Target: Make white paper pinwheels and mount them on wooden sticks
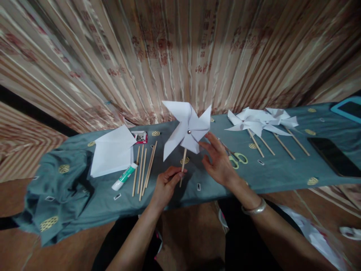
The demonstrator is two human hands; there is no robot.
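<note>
A white paper pinwheel stands upright over the middle of the table, a round metal pin at its centre. Its wooden stick is pinched low down between the thumb and fingers of my left hand. My right hand is beside the lower right blade, fingers apart and curved, the fingertips at or very near the paper; whether they touch it I cannot tell. Green-handled scissors lie just behind and right of that hand, their blades partly hidden by it.
Left lie a stack of white paper, a glue stick, several loose wooden sticks and a small red box of metal pins. Several finished pinwheels lie right, near a black phone and a blue-framed device. A curtain hangs behind.
</note>
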